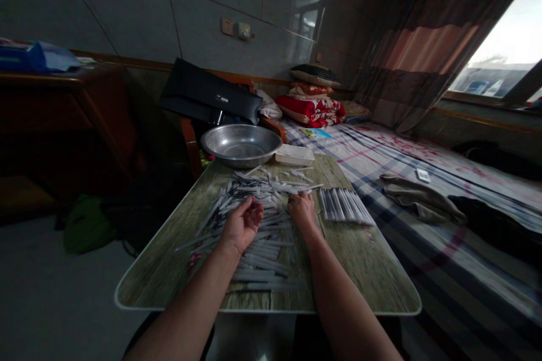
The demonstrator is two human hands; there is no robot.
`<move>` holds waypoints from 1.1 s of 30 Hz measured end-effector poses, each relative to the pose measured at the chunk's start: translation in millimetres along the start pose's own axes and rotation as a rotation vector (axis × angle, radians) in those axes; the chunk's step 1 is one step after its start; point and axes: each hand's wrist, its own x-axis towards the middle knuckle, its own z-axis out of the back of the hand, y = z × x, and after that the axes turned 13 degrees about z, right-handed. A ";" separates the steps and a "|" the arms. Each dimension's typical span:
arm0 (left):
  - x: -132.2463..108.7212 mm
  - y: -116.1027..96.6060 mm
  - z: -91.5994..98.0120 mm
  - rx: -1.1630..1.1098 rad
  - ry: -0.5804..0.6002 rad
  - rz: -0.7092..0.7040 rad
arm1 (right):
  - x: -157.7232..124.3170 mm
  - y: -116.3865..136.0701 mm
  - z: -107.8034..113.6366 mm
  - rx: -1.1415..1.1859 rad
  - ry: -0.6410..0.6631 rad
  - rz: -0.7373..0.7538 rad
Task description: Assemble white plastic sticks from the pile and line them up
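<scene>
A loose heap of thin white and dark sticks (254, 220) covers the middle of a small wood-patterned table (368, 271). My left hand (243, 224) rests on the heap, palm half up, fingers curled loosely; whether it holds a stick is unclear. My right hand (301, 210) lies knuckles up on the heap's right side, fingertips pinched down among the sticks. Just right of it lies a neat row of aligned white sticks (344, 205).
A metal basin (241, 144) and a shallow white tray (294, 154) stand at the table's far end. A bed with a striped sheet (423, 220), folded cloth (419, 194) and stacked quilts (315, 107) runs along the right. A dark wooden desk (63, 118) stands left.
</scene>
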 end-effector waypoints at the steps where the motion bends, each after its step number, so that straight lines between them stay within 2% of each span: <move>1: 0.5 0.1 0.1 0.007 0.000 -0.006 | 0.6 -0.1 0.1 0.073 -0.041 0.020; 6: 4.3 1.4 3.4 0.078 0.020 -0.063 | -1.0 5.2 2.2 0.605 -0.146 -0.014; 12: 7.7 5.9 8.6 0.210 0.050 -0.167 | -10.2 22.9 5.8 1.271 -0.122 -0.021; 16: 8.1 7.2 8.3 0.243 0.038 -0.188 | -11.8 28.8 6.9 1.582 -0.124 -0.094; 19: 8.5 7.4 7.6 0.249 0.033 -0.190 | -12.4 29.2 6.6 1.677 -0.114 -0.122; 33: 6.6 8.1 4.5 0.297 0.011 -0.198 | -13.2 32.8 6.0 1.668 -0.123 -0.115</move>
